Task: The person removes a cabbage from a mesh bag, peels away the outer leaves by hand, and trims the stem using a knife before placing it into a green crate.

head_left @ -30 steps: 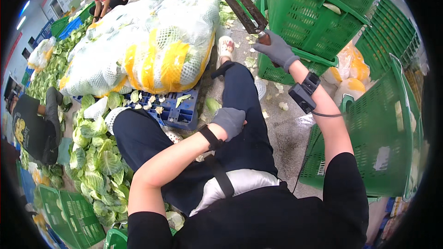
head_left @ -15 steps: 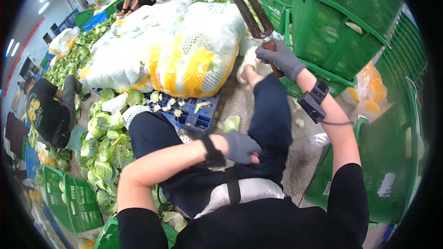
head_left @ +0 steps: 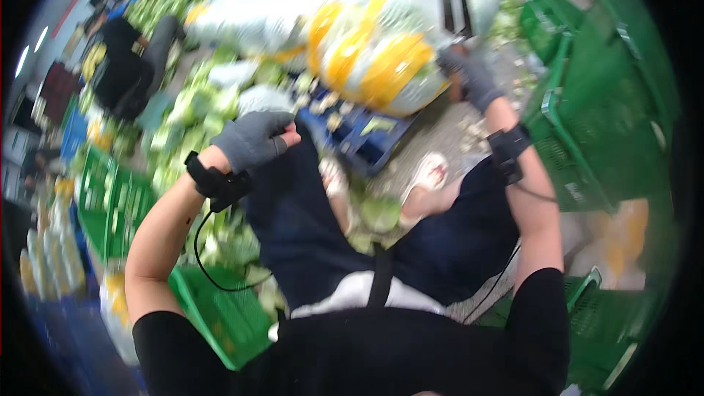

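My right hand, in a grey glove, is closed round the brown handle of a tool with a long metal blade slotted down the middle. The blade points up and away, in front of the plastic-wrapped heap. My left hand, gloved in grey with bare fingertips, is over my left knee. Its fingers are curled in and nothing shows in them. Just beyond it lie a white net-wrapped head and a pile of loose green cabbages.
A big plastic-wrapped heap with yellow bands rests by a blue pallet. Green crates stand at right and left. A cabbage piece lies between my feet. A person in black crouches at far left.
My left hand has moved from my lap out to the left, over my knee. The slotted tool stays in my right hand. The view has turned right, and my legs are farther apart.
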`<control>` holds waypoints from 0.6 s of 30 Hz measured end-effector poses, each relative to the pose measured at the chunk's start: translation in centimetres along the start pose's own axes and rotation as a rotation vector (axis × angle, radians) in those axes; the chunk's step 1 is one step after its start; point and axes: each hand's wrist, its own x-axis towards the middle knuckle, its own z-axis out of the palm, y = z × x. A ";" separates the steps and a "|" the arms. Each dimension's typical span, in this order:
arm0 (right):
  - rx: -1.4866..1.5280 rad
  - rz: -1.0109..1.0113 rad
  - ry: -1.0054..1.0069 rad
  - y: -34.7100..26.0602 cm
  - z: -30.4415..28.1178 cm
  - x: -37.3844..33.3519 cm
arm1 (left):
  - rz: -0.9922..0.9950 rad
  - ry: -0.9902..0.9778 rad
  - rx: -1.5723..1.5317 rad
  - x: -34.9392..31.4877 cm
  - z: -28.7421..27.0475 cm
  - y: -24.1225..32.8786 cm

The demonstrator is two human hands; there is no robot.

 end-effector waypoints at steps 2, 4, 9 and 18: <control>0.028 -0.020 -0.103 0.5 0.1 0.0 | -0.119 0.020 -0.018 -6.9 2.2 -1.0; 0.015 0.018 -0.128 0.5 0.1 -0.2 | -0.227 -0.034 -0.051 -13.4 5.3 -1.4; 0.053 0.072 -0.176 -0.1 1.3 -0.5 | -0.638 -0.171 -0.395 -24.0 14.9 0.8; 0.052 0.123 -0.201 -0.2 4.0 0.0 | -0.770 0.207 -0.580 -20.8 20.1 5.2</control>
